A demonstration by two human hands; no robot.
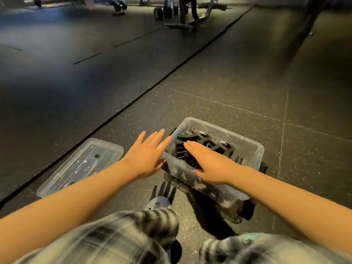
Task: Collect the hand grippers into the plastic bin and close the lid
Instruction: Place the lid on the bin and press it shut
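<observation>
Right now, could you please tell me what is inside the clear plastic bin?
Several black hand grippers lie piled in the bin. The right hand covers some of them, so the count is unclear.

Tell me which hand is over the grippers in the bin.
The right hand, flat above the hand grippers inside the bin; the left hand is outside, by its wall.
</observation>
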